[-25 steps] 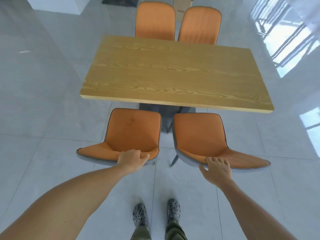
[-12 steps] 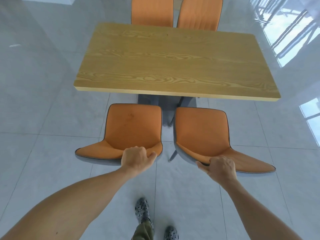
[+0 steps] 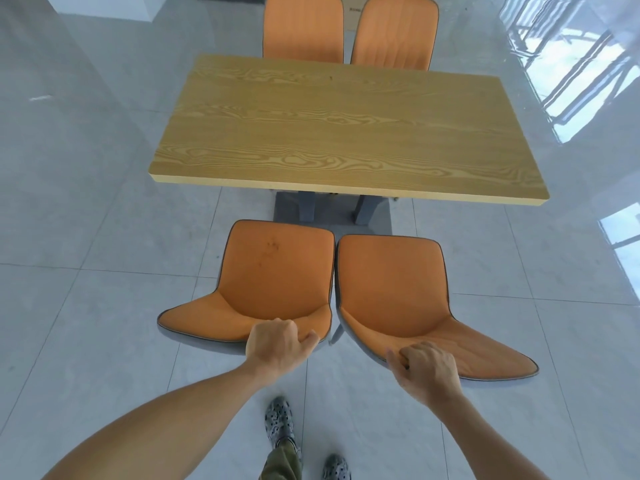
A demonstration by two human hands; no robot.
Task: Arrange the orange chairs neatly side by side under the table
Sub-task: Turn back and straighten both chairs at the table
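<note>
In the lower middle of the frame, the left hand (image 3: pixel 277 344) grips the top edge of the left orange chair (image 3: pixel 273 271), and the right hand (image 3: pixel 426 367) grips the top edge of the right orange chair (image 3: pixel 391 282). The two seats sit almost touching, just below the wooden surface (image 3: pixel 346 133). Two more orange chairs (image 3: pixel 346 29) stand at the upper middle
</note>
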